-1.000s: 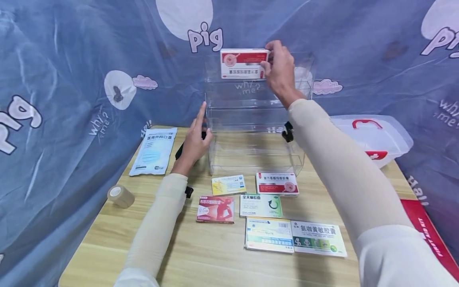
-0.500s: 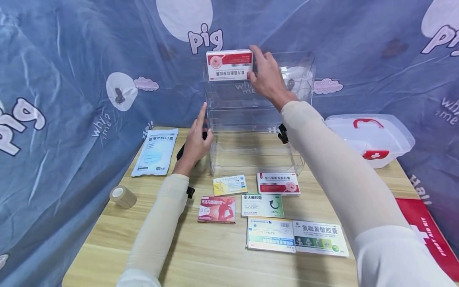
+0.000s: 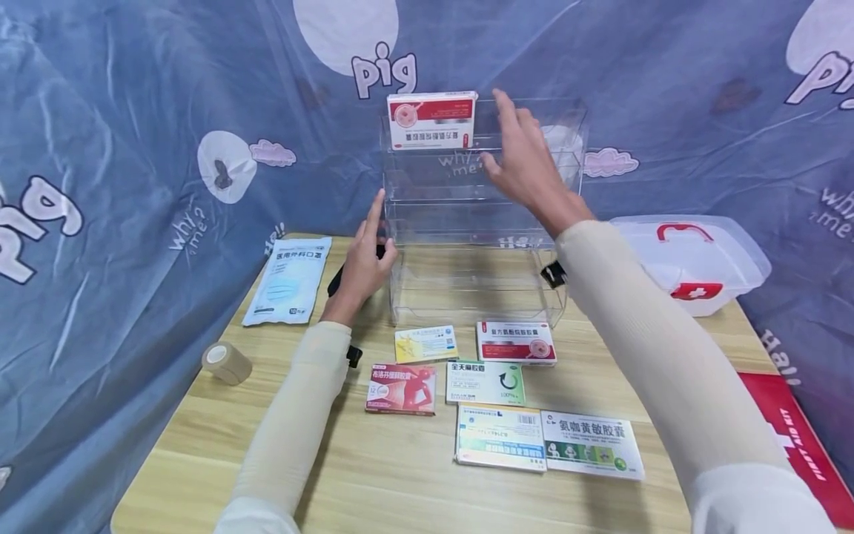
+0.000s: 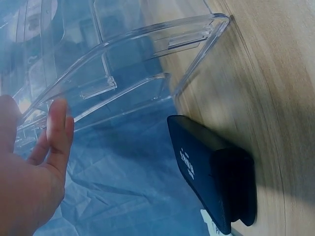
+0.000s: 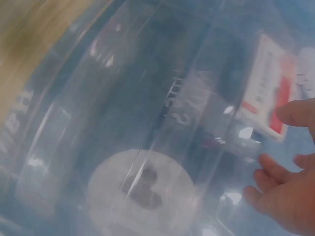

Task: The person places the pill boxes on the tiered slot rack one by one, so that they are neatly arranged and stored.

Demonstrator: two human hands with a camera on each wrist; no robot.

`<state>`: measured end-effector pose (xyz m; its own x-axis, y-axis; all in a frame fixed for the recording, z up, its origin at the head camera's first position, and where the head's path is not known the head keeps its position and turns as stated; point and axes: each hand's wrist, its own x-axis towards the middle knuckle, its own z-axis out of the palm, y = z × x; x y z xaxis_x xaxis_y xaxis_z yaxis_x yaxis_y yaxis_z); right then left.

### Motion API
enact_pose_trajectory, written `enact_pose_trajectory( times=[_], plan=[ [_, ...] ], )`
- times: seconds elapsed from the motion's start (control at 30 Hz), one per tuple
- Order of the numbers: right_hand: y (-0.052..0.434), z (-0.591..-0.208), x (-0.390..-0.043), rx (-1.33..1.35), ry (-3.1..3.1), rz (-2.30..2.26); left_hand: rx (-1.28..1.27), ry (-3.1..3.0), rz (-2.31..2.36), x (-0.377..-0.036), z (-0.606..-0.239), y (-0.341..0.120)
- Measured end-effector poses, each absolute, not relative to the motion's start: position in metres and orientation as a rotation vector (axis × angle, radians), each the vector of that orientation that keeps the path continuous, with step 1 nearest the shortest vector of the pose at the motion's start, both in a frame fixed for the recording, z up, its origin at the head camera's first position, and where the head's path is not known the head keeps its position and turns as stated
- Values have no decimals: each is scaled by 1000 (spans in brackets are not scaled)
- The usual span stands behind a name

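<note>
A pale wood-grain table fills the bottom of the frame, its left edge slanting from the lower left corner toward the upper middle. Six flat medicine boxes lie at lower centre; the front two touch or nearly touch, and a strip of wood runs between them and the bottom of the frame. A red first aid kit panel is at lower right. A tan tape roll and a mask packet sit near the left edge; a translucent bin stands at right.

Left of centre, the left hand is unclenched, fingers extended at the side of a clear tiered rack; contact cannot be told. A black case stands beside it.

At upper centre, a red-and-white box leans upside down at the left end of the rack's top tier. The right hand is released, its fingers spread, with a gap between it and the box; the tier continues rightward behind it. A blue printed curtain hangs behind.
</note>
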<state>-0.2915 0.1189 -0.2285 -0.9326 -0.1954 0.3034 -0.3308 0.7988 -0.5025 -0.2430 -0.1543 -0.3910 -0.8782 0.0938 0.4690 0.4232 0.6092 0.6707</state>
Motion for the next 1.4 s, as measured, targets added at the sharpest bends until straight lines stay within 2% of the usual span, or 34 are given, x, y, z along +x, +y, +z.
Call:
enact_pose_trajectory(
  times=[0.3,0.53,0.73,0.97,1.23,1.4],
  plan=[
    [194,-278,-199,377,-2799,741,-413,-2442,-1166,-245,-394,-155],
    [263,-342,-133,403,-2848,599,-412,-2430,-1155,-247,-393,-156],
    [298,-390,-85,382,-3120,609,-418,-2420,-1157,-248,-389,-155],
    [321,-428,-49,415,-3386,746,-404,-2433,-1177,-246,-392,-154],
    [335,-448,-19,472,-3304,1035,-386,-2433,-1166,-246,-394,-156],
    [338,-454,-12,344,-3292,1008,-394,-2435,-1158,-247,-395,-155]
  ],
)
